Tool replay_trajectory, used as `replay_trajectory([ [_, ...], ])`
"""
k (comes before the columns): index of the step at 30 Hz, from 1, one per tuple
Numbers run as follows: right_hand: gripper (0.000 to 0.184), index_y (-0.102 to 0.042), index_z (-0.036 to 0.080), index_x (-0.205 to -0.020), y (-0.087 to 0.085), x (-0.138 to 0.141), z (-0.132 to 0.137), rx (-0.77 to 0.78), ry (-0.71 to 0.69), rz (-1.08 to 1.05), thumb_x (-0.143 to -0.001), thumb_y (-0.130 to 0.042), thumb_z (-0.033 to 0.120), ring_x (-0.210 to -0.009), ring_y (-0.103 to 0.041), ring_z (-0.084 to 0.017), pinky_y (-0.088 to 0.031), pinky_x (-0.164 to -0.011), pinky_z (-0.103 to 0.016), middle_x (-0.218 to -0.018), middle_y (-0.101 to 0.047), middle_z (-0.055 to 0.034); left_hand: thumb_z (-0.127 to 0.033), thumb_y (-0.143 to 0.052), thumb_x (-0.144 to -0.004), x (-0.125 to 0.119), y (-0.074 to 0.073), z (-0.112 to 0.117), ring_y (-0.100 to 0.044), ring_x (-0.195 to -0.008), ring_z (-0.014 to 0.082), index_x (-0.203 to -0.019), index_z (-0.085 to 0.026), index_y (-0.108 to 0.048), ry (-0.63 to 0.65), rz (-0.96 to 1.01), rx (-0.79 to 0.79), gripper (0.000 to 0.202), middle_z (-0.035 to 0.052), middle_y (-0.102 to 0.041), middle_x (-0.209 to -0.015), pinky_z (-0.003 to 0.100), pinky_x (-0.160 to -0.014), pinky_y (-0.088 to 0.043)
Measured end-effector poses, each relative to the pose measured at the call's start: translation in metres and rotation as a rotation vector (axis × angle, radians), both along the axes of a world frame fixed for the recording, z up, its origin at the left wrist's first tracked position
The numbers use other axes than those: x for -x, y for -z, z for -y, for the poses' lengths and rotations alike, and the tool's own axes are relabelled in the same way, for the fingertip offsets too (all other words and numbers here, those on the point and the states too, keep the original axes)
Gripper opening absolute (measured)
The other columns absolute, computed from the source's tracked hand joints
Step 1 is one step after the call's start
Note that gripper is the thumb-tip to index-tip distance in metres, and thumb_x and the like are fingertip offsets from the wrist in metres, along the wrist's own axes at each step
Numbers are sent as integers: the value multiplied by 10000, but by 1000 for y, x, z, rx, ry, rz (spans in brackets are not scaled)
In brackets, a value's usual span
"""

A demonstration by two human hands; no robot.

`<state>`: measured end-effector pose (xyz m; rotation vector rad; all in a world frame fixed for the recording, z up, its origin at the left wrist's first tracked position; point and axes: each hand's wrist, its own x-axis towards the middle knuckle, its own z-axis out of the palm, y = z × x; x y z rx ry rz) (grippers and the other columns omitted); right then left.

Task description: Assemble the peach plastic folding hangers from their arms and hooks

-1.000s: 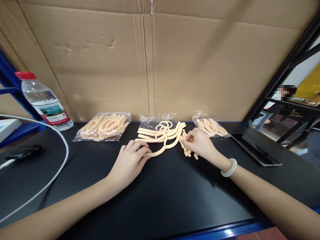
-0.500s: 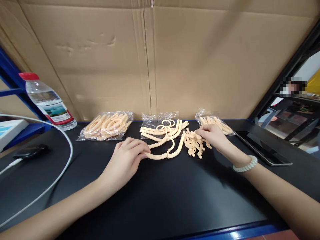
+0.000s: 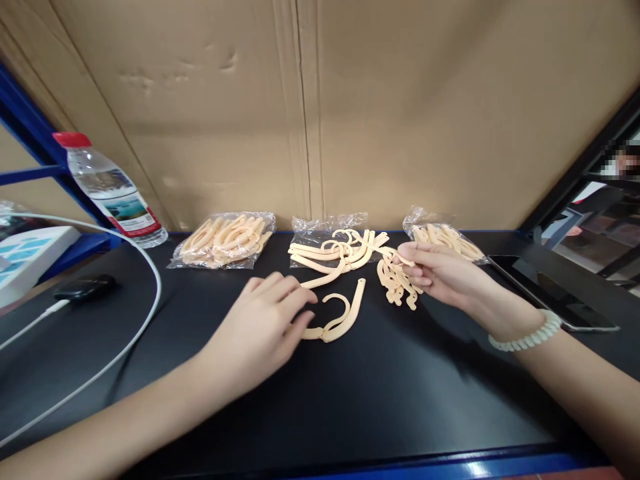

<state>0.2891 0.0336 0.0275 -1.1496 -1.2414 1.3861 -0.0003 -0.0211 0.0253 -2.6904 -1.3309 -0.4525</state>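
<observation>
A peach plastic folding hanger [image 3: 345,325] with a curved hook lies on the black tabletop. My left hand [image 3: 267,327] is just above its left end, fingers apart; that end is hidden behind the hand. My right hand [image 3: 440,273] pinches a slim peach plastic strip [image 3: 390,251] between thumb and fingers. Below that strip is a small pile of wavy peach plastic pieces [image 3: 397,283]. Farther back, more hangers [image 3: 320,265] overlap each other, partly over a clear plastic bag [image 3: 320,230].
Clear bags of peach hanger parts stand at the back left [image 3: 225,241] and back right [image 3: 445,239]. A water bottle [image 3: 123,207], a black device [image 3: 85,287] and a white cable [image 3: 157,287] are on the left. A dark tablet [image 3: 540,287] lies on the right. A cardboard wall [image 3: 225,113] rises behind.
My left hand has let go of the hanger, which now sits nearer to me. My right hand has lifted a slim strip from the small pile. The view has shifted slightly.
</observation>
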Motion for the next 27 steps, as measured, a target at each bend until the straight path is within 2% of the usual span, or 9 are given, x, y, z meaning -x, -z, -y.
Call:
replay_trajectory([
  [3,255,-591,184,-786,2,9,10,107,-97,-145,-696,-791,313,-534,-411,-62,-377,-447,-183,-666,-461,44,-335,-510,-917,-16,9,14,-685,-711,244,-1186,-195,-604,-12,-22,170,317,58,-736,-858,362,-657,-492],
  [6,269,-640,190,-908,2,18,21,169,-151,-169,-702,-803,253,-626,-526,-78,-481,-578,-187,-720,-539,32,-321,-501,-935,-23,18,20,-711,-675,241,-1233,-211,-580,-19,-68,256,328,44,-752,-815,301,-566,-474],
  [13,241,-611,192,-872,0,30,38,141,-196,-124,-757,-786,313,-732,-606,-106,-525,-671,-201,-775,-598,8,-223,-408,-965,-22,27,16,-702,-637,220,-1172,-221,-622,119,-19,172,299,15,-719,-751,286,-521,-454],
  [19,237,-598,176,-815,2,28,35,110,-171,-106,-788,-760,347,-716,-563,-93,-504,-599,-176,-767,-571,10,-186,-418,-951,-19,32,17,-689,-608,180,-1070,-199,-637,207,91,91,250,20,-721,-744,251,-525,-458],
  [23,245,-617,163,-800,2,29,34,109,-182,-118,-743,-798,318,-693,-558,-89,-496,-569,-170,-754,-573,8,-167,-447,-923,-17,34,18,-667,-594,154,-969,-198,-627,229,133,41,188,15,-703,-719,230,-554,-465],
  [27,277,-644,163,-866,2,28,35,103,-189,-59,-732,-800,348,-709,-585,-108,-510,-575,-191,-778,-603,-14,-140,-498,-842,-19,30,23,-589,-503,141,-833,-194,-596,213,145,30,112,-21,-626,-649,242,-484,-417],
])
